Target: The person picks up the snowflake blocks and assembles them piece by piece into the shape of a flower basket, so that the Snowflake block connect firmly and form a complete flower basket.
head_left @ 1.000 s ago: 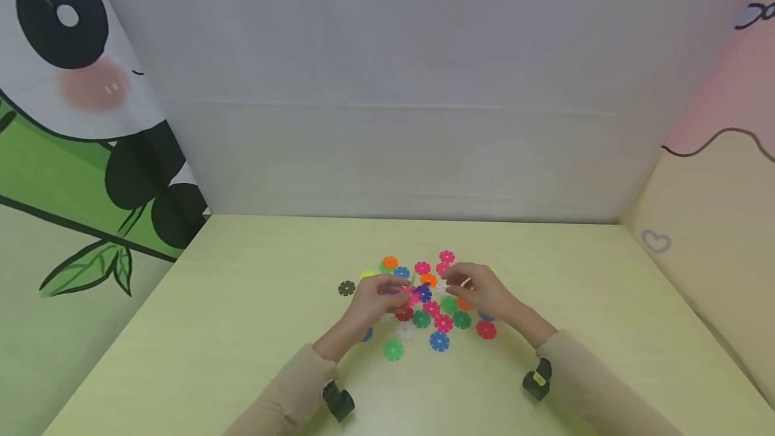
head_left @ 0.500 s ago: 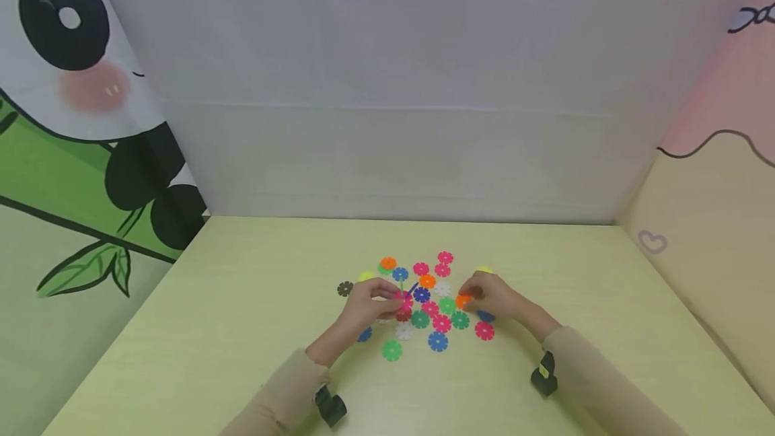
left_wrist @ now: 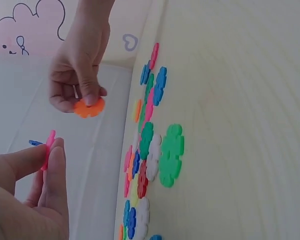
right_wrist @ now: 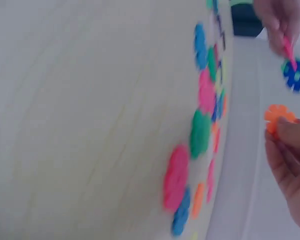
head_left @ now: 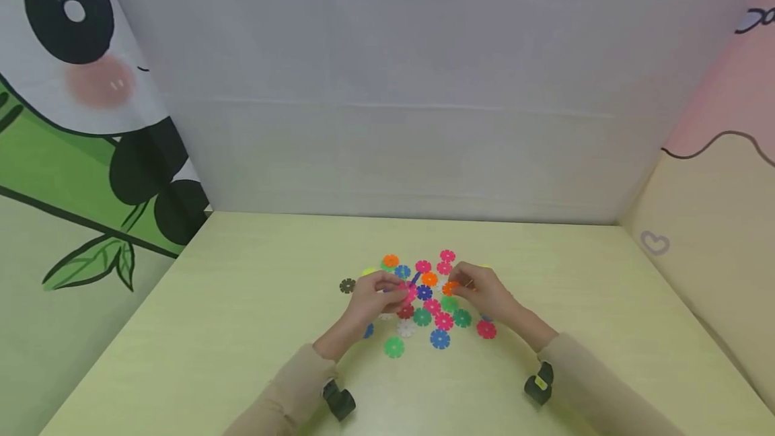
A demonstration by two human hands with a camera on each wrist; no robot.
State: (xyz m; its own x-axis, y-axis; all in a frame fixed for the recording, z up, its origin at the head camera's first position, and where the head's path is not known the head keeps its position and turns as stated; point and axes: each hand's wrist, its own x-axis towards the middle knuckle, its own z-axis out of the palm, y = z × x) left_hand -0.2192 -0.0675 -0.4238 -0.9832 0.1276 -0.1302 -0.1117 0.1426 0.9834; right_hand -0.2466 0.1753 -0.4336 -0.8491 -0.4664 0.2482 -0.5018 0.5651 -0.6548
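My left hand pinches a pink notched plastic disc between thumb and fingers, held above the table. A dark blue disc is joined to it at an angle, and a bit of green shows behind the blue in the right wrist view. To the right, my right hand pinches an orange notched disc by its edge. In the head view the two hands face each other over the scattered discs, and the orange disc is apart from the pink one.
Several loose notched discs lie on the pale table, among them a light green one, a blue one, a red-pink one and a black one. A white backdrop rises behind the table.
My right hand dipped to the right side of the pile, took hold of an orange disc, and came back up and leftward with it. My left hand keeps its pink disc, moving only slightly.
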